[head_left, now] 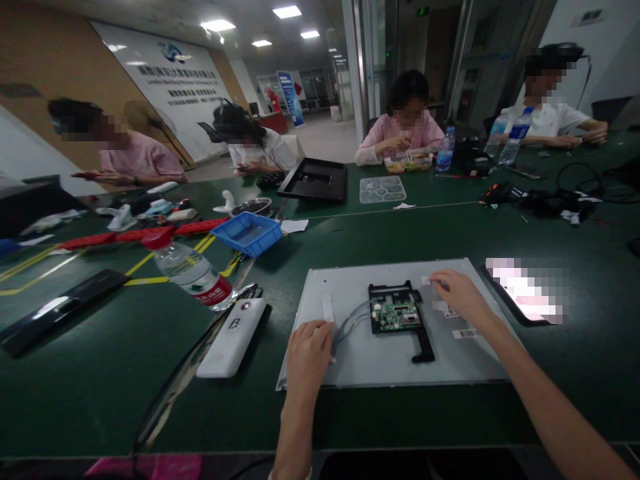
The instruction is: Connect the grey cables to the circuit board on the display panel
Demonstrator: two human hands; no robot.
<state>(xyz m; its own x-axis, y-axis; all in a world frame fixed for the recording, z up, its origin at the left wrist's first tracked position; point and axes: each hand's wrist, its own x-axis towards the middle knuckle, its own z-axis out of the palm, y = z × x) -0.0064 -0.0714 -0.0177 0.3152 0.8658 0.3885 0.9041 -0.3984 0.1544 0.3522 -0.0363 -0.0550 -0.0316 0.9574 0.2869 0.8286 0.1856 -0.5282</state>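
- Left hand point(310, 343): curled by the cables point(345, 327); cannot tell if gripping.
- Panel point(463, 363): flat on the table point(380, 420).
- Board point(397, 317): on it, between the hands.
- Right hand point(463, 297): fingers narrow, near the board; cannot tell if holding.

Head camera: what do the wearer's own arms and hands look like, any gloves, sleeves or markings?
The left hand and right hand are ungloved, with no watch in view. The right forearm is bare to the picture's edge, without visible markings or cables. The left forearm is bare too, except for a pale edge at the bottom; cuff or band, I can't tell.
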